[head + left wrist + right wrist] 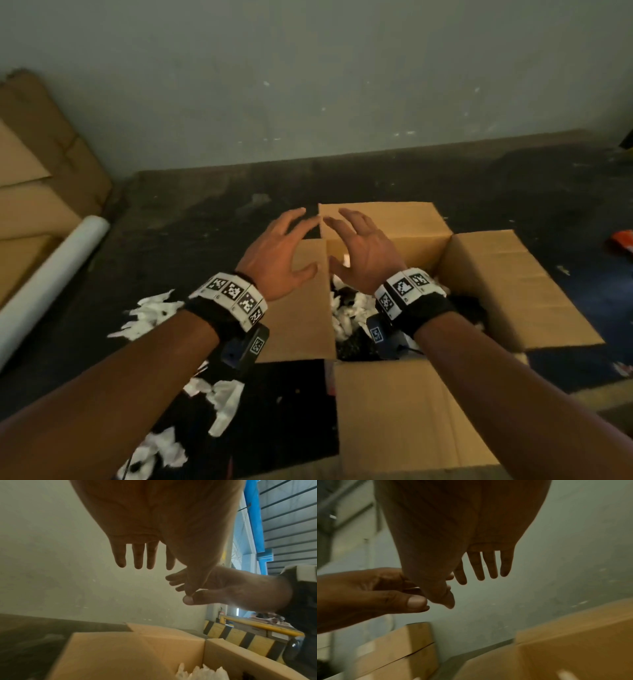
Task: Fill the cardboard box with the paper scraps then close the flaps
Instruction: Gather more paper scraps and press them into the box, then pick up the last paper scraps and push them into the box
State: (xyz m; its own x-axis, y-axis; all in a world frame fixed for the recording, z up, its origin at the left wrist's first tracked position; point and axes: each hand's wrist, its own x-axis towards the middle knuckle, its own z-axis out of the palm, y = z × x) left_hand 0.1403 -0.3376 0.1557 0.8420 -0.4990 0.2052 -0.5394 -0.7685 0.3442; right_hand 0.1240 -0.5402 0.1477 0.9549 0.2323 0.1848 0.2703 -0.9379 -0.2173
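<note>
Progress check: your brown cardboard box [404,411] sits on dark floor [205,192], flaps mostly spread, left flap [301,308] partly folded over opening. White crumpled paper scraps [346,308] show inside box, fill level hard to judge. More white scraps [219,397] lie on floor left of box, so filling looks unfinished. Your left hand [277,260] and right hand [363,253] hover above box, fingers spread, holding nothing, fingertips near each other. Left to do, by my read: gather floor scraps, fold all flaps.

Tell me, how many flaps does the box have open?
4: left flap, far flap, right flap, near flap. All four show on the cardboard box.
</note>
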